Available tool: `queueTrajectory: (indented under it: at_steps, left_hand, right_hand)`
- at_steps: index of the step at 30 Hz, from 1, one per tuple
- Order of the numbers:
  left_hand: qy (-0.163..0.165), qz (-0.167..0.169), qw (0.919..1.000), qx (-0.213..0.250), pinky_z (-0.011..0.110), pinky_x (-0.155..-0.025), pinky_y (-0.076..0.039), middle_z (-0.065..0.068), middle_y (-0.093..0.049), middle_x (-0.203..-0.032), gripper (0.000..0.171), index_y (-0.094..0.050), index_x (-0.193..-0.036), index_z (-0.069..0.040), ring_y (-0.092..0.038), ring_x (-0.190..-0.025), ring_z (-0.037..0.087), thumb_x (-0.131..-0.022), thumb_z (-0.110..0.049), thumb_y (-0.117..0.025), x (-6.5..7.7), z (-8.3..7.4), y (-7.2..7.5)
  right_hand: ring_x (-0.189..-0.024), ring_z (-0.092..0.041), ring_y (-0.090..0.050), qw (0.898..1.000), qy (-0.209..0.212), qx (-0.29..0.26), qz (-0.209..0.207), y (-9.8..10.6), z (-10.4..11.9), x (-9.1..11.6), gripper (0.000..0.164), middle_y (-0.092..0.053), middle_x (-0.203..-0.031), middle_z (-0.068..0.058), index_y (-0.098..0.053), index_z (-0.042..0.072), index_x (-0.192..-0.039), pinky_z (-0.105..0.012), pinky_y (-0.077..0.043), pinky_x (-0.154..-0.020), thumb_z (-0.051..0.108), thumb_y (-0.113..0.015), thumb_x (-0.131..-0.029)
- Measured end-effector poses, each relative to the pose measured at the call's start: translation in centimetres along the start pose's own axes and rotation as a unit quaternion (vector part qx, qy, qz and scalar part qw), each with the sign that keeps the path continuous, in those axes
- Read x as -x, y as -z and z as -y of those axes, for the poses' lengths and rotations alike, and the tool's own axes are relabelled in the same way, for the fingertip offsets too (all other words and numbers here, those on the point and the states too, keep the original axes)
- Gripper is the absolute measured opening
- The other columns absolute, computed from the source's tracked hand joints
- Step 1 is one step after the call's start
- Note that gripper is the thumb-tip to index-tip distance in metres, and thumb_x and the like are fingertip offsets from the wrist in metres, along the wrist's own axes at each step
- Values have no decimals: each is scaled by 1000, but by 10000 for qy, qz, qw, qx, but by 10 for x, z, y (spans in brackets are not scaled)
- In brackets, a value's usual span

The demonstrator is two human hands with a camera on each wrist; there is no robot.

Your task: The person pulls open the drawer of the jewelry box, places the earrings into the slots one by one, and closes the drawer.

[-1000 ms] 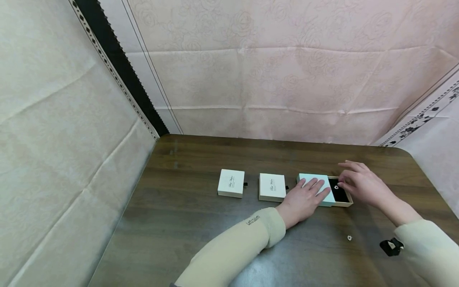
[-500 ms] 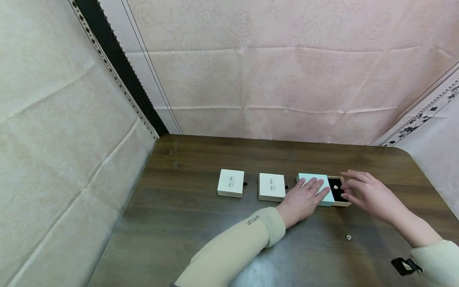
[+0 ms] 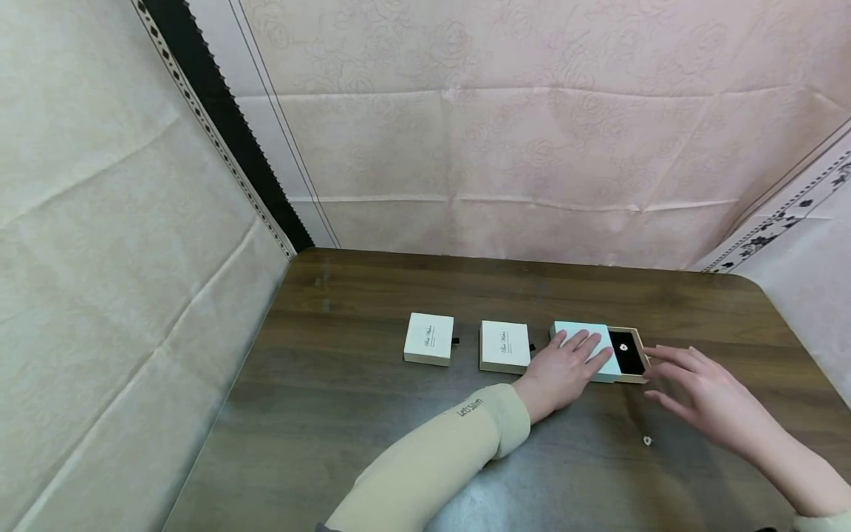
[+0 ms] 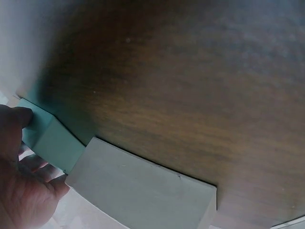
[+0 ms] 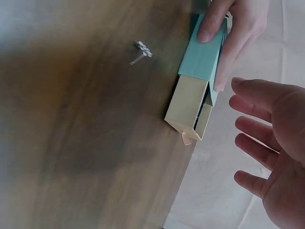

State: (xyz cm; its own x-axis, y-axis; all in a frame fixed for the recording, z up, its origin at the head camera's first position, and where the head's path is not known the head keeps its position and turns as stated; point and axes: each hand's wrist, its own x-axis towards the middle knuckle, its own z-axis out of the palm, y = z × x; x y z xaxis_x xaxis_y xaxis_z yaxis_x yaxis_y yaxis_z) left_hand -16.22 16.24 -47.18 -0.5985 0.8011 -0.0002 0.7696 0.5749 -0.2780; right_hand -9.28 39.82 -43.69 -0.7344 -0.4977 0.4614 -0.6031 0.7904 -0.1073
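A light-blue drawer-style jewelry box (image 3: 561, 327) lies on the table, its cream inner drawer (image 3: 631, 378) pulled partway out to the right. On the drawer's black lining sits a small earring (image 3: 623, 347). My left hand (image 3: 558, 373) holds the blue sleeve, fingers spread over the top and thumb (image 5: 205, 36) against the near side. Just right of the drawer, my right hand (image 3: 708, 399) is held with loosely bent fingers and nothing in them. A second stud earring (image 5: 143, 50) lies on the table, nearer to me, its post visible in the right wrist view.
Two white boxes with printed lids, one in the middle (image 3: 503, 346) and one farther left (image 3: 428, 338), stand in a row left of the blue box. Each has a dark pull tab. Pale cloth (image 3: 532, 148) hangs behind the wooden table (image 3: 359, 414).
My right hand has moved off the drawer, to the right and toward me, uncovering the earring inside. The left hand has stayed on the blue box.
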Motion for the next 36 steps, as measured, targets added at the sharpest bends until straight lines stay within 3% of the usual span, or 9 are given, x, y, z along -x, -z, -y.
queueTrajectory:
  at_steps: [9, 19, 28, 36]
  left_hand:
    - [-12, -106, 9999, 81, 33, -127, -31, -5, -30, -175, 53, -30, -170, -33, -29, -160, 11, -118, -34, -37, 1, 1, -2]
    - [-6, -102, 9999, 61, 33, -127, -32, -5, -29, -176, 52, -30, -170, -33, -29, -160, 12, -118, -33, -36, 1, 0, 0]
    - [-19, 7, 10000, -2, 32, -127, -30, -6, -27, -176, 53, -27, -171, -34, -27, -161, 11, -119, -34, -35, 1, 1, 1]
    - [-34, 0, 10000, -50, 32, -127, -31, -5, -27, -176, 53, -26, -171, -33, -27, -161, 12, -118, -36, -35, 4, 1, 3]
  right_hand:
    - [-103, -36, -65, 9997, 239, 28, -59, -2, 11, 19, 68, -73, -118, -15, -77, 13, -95, -15, -10, -125, 66, -37, -108]
    - [-99, -33, -67, 9989, 455, -93, -34, -12, 18, 30, 62, -73, -115, -12, -75, 18, -91, -14, -12, -125, 65, -38, -108]
    - [-94, -29, -69, 9980, 628, -66, 17, -16, 20, 32, 64, -74, -111, -8, -75, 19, -89, -8, -24, -116, 66, -37, -108]
    - [-95, -32, -68, 9976, 673, -100, 130, -19, 22, 36, 62, -74, -108, -8, -72, 21, -86, -13, -10, -124, 65, -34, -109]
